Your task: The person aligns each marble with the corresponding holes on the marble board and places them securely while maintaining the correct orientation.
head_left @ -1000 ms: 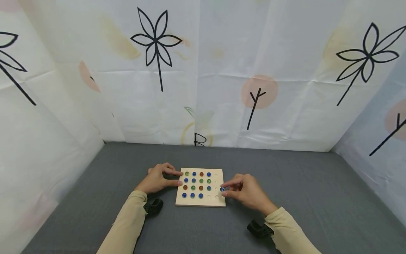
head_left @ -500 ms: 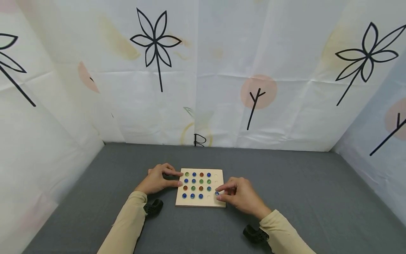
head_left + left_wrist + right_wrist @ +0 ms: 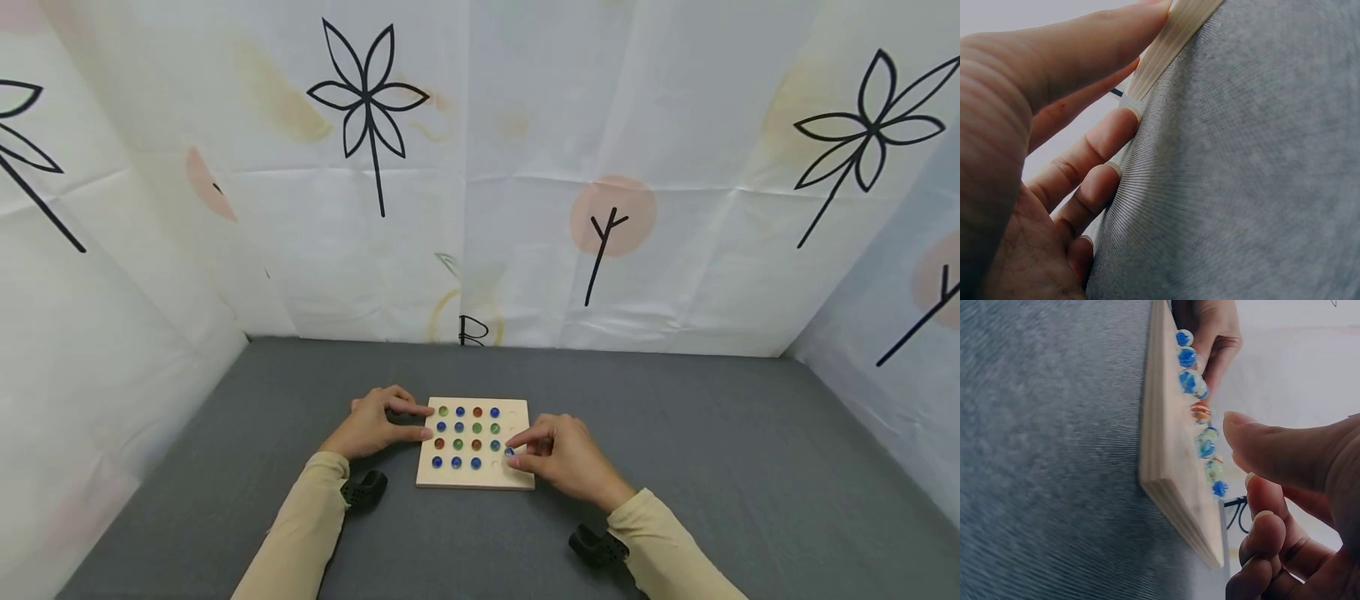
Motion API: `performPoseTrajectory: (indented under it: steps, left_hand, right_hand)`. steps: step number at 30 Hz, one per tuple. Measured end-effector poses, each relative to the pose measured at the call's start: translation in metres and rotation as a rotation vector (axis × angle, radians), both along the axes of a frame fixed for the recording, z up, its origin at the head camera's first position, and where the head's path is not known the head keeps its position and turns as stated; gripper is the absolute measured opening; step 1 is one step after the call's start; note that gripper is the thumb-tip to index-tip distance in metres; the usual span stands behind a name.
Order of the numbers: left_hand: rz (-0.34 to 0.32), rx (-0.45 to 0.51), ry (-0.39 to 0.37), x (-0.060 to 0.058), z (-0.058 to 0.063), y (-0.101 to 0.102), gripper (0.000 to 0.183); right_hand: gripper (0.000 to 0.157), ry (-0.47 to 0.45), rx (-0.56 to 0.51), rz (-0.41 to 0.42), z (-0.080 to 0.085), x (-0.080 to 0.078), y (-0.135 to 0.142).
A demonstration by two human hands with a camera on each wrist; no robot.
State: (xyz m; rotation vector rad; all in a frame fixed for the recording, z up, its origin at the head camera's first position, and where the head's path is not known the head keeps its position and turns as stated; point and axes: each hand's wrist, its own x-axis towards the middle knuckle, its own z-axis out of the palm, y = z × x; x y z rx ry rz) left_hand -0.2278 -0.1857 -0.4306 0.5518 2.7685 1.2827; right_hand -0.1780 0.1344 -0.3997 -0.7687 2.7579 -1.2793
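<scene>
A person's right hand [image 3: 566, 457] pinches a blue marble [image 3: 510, 452] over the right part of a square wooden board [image 3: 474, 478] on a gray fabric-covered table [image 3: 750, 467]. The left hand [image 3: 372, 423], fingers straight, grasps nothing and presses the board's left edge, contact plain only in the left wrist view. Bare table lies all round; beyond hangs a flower-printed sheet [image 3: 480, 167].

Cream long sleeves [image 3: 300, 533] — black wrist cameras [image 3: 365, 489]
</scene>
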Motion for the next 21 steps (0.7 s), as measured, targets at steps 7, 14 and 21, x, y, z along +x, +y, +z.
performPoseTrajectory:
  steps: [7, 14, 21]
  left_hand:
    - [0.002, -0.007, 0.006, 0.0, 0.0, -0.001, 0.037]
    - [0.006, -0.01, 0.003, -0.001, 0.0, 0.0, 0.037]
    - [0.005, -0.007, -0.005, -0.001, 0.001, 0.0, 0.037]
  right_hand:
    - [0.011, 0.002, 0.015, 0.005, -0.005, 0.002, -0.006]
    - [0.012, -0.007, 0.015, 0.021, -0.008, 0.003, -0.01]
    - [0.011, 0.012, 0.022, 0.02, -0.008, 0.004, -0.014]
